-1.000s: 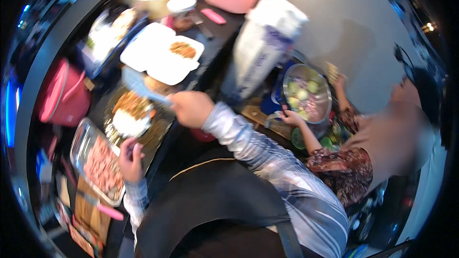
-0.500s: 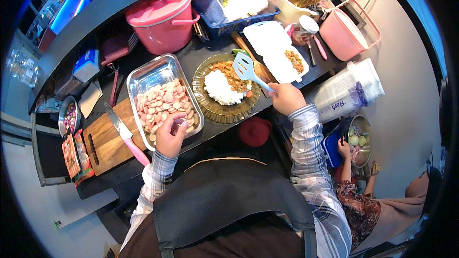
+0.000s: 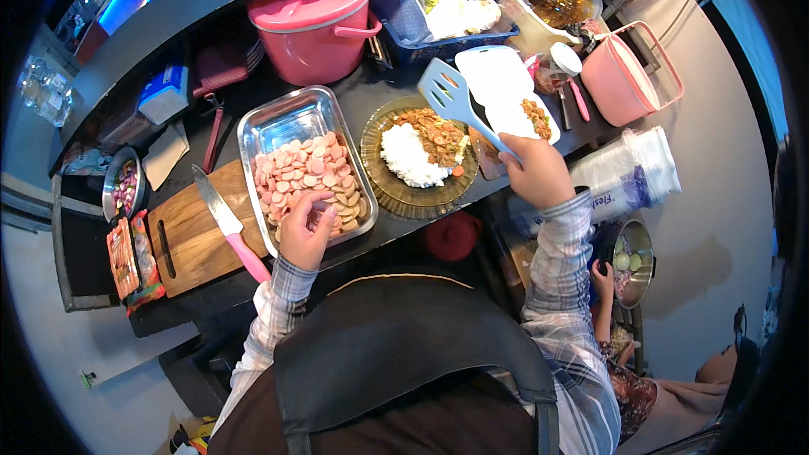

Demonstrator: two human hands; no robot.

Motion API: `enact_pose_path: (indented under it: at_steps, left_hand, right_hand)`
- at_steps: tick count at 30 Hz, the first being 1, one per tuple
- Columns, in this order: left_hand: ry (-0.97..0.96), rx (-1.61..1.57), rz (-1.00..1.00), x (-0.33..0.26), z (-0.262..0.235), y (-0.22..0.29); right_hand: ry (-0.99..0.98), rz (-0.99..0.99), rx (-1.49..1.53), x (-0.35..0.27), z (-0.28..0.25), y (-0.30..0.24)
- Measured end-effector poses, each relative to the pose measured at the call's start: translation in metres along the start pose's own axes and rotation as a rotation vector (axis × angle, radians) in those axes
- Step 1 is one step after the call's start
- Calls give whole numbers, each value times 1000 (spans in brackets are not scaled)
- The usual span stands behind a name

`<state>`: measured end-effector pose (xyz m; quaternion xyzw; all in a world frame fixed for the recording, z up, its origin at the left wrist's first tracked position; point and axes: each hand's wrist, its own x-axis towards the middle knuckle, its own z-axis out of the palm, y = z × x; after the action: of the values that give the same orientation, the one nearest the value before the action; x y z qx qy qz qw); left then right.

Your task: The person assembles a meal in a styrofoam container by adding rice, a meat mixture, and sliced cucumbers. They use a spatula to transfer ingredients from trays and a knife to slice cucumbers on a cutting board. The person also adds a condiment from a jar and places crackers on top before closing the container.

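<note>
My right hand [image 3: 539, 173] grips the handle of a light-blue slotted spatula [image 3: 451, 93], whose head is raised over the counter behind an amber glass plate [image 3: 371, 152]. White rice [image 3: 410, 156] and a brown saucy dish with chopped pieces [image 3: 434, 136] lie side by side on that plate. My left hand [image 3: 307, 232] hovers at the near edge of a metal tray [image 3: 274, 118], its fingers loosely curled with a gap to the thumb and nothing visible between them. Sliced pink sausages [image 3: 312, 170] fill the tray's near part.
A wooden cutting board [image 3: 190, 240] with a pink-handled knife [image 3: 223, 219] lies left. Behind stand a lidded pink pot [image 3: 312, 25], a blue basket [image 3: 438, 42], an open white foam box [image 3: 497, 76] and a pink container [image 3: 619, 80]. Another person's hand [image 3: 603, 280] is beside a metal bowl [image 3: 645, 265] at right.
My right hand has moved slightly right and the spatula has lifted off the food, up and away from the plate. My left hand stays by the tray. The view has shifted a little.
</note>
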<state>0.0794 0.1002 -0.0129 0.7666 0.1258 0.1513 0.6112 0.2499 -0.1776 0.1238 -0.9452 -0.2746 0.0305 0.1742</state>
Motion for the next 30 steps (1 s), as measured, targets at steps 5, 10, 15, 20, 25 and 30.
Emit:
enact_pose_path:
  at_steps: [5, 10, 15, 20, 25, 30]
  left_hand:
    - [88, -57, 0, 6, -5, -11]
    - [123, -11, 0, 3, -16, 4]
    - [193, 41, -4, -12, -31, 0]
    - [257, 70, -6, -25, -46, 0]
    - [362, 21, -10, -39, -46, -12]
    - [333, -224, -182, -58, -34, -7]
  right_hand:
    - [-112, -124, 604, 9, 95, -53]
    - [-120, -147, 938, 28, 215, -109]
    - [-53, -429, 745, 25, 232, -131]
    - [-69, -566, 530, 9, 208, -128]
    - [-151, -596, 580, 8, 196, -124]
    - [-151, -650, 676, 19, 180, -134]
